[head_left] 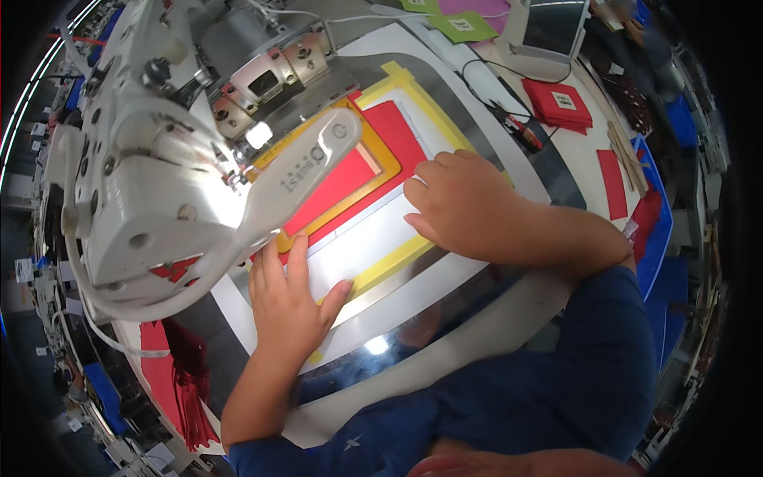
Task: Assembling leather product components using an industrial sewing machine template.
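Observation:
A flat red piece of material (407,133) lies on a white sheet (373,238) edged with yellow tape. Over the red piece sits a yellow rectangular frame (385,151), with red showing through its opening. My left hand (288,306) rests flat, fingers stretched, its fingertips at the near left corner of the frame and the red edge. At the right end of the red piece, my right hand (465,203) has its fingers curled under, knuckles beside the red edge and thumb lower on the white sheet. What its fingertips hold, if anything, is hidden.
A white sewing machine head (135,207) with a lit needle area fills the left. Its pale lamp arm (306,171) reaches over the frame. To the right are stacked red pieces (558,105), a small tool (520,131) and a blue tray (658,230). Red strips (187,389) hang lower left.

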A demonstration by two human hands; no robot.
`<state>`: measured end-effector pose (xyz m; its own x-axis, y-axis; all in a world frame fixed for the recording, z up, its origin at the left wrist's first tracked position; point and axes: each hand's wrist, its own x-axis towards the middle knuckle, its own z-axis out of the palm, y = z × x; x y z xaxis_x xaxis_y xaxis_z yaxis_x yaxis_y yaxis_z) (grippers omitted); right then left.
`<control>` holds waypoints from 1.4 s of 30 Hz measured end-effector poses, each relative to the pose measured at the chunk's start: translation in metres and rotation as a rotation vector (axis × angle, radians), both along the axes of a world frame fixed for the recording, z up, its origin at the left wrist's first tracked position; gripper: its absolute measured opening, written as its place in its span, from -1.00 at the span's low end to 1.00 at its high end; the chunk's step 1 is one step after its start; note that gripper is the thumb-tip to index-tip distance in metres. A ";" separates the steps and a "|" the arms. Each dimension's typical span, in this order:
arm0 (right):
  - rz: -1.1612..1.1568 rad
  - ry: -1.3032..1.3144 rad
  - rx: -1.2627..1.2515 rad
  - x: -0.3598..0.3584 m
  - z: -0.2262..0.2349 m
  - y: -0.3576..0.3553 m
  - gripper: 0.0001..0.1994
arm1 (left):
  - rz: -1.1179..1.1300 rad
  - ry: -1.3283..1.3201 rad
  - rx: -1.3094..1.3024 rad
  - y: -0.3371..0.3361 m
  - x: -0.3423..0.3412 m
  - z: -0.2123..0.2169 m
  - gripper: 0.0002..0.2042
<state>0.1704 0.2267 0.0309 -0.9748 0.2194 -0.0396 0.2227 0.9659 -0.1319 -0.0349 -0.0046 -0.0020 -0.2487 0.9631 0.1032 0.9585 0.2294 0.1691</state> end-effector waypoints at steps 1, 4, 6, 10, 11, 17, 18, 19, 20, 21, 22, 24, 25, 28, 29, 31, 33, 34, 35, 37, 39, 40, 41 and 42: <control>0.020 0.007 -0.001 -0.005 0.000 0.000 -0.70 | 0.003 0.003 0.041 -0.002 0.001 0.000 -0.20; 0.216 0.236 -0.156 -0.028 -0.007 -0.003 -0.56 | -0.008 0.068 0.099 -0.010 0.001 -0.005 -0.24; 0.330 0.286 -0.264 -0.052 -0.020 -0.008 -0.47 | -0.008 0.102 0.107 -0.011 0.004 -0.007 -0.25; 0.359 0.224 -0.139 -0.086 -0.032 -0.016 -0.46 | -0.015 0.160 0.131 -0.010 0.007 -0.011 -0.25; 0.345 0.178 -0.130 -0.091 -0.032 -0.016 -0.43 | -0.028 0.174 0.134 -0.010 0.007 -0.011 -0.25; 0.290 0.293 0.126 -0.088 -0.033 -0.016 -0.41 | -0.023 0.174 0.142 -0.012 0.005 -0.010 -0.25; 0.263 0.267 0.137 -0.085 -0.033 -0.019 -0.40 | -0.019 0.163 0.149 -0.012 0.005 -0.011 -0.25; 0.262 0.262 0.143 -0.085 -0.034 -0.023 -0.40 | -0.022 0.168 0.145 -0.012 0.004 -0.011 -0.24; 0.257 0.257 0.109 -0.088 -0.037 -0.026 -0.37 | -0.025 0.174 0.139 -0.012 0.003 -0.011 -0.24; 0.253 0.254 0.074 -0.091 -0.038 -0.029 -0.34 | -0.025 0.172 0.143 -0.012 0.004 -0.012 -0.24; 0.254 0.252 0.077 -0.094 -0.036 -0.031 -0.34 | -0.022 0.168 0.144 -0.012 0.004 -0.013 -0.25; 0.266 0.193 0.097 -0.102 -0.029 -0.033 -0.26 | -0.017 0.165 0.146 -0.013 0.003 -0.013 -0.25; 0.268 0.192 0.098 -0.104 -0.027 -0.032 -0.26 | -0.020 0.160 0.156 -0.012 0.004 -0.013 -0.25; 0.127 0.291 0.312 -0.114 -0.022 -0.009 -0.32 | -0.018 0.151 0.162 -0.010 0.006 -0.013 -0.25; 0.012 0.396 0.446 -0.113 -0.021 0.012 -0.35 | -0.019 0.150 0.158 -0.010 0.008 -0.012 -0.26; -0.095 0.503 0.578 -0.105 -0.018 0.035 -0.39 | -0.017 0.152 0.158 -0.010 0.009 -0.013 -0.25; -0.009 0.595 0.360 -0.093 -0.011 0.043 -0.51 | -0.019 0.150 0.162 -0.011 0.011 -0.012 -0.25; -0.027 0.587 0.373 -0.083 -0.006 0.040 -0.51 | -0.024 0.150 0.168 -0.009 0.011 -0.013 -0.25; -0.075 0.439 0.117 -0.075 0.002 0.032 -0.56 | -0.021 0.152 0.174 -0.009 0.009 -0.014 -0.25; -0.099 0.329 0.008 -0.053 -0.007 0.035 -0.72 | -0.017 0.156 0.170 -0.014 0.008 -0.009 -0.25; -0.102 0.400 0.038 -0.028 -0.027 0.038 -0.74 | 0.036 0.105 0.097 -0.009 0.009 -0.006 -0.26; -0.052 0.474 0.030 -0.015 -0.030 0.039 -0.75 | 0.076 0.055 0.027 -0.010 0.010 -0.005 -0.27; -0.105 0.464 0.078 0.002 -0.026 0.044 -0.75 | 0.059 0.110 0.075 -0.009 0.012 -0.007 -0.27; -0.159 0.395 0.045 0.012 -0.021 0.044 -0.75 | 0.074 0.174 0.110 -0.016 0.013 -0.006 -0.26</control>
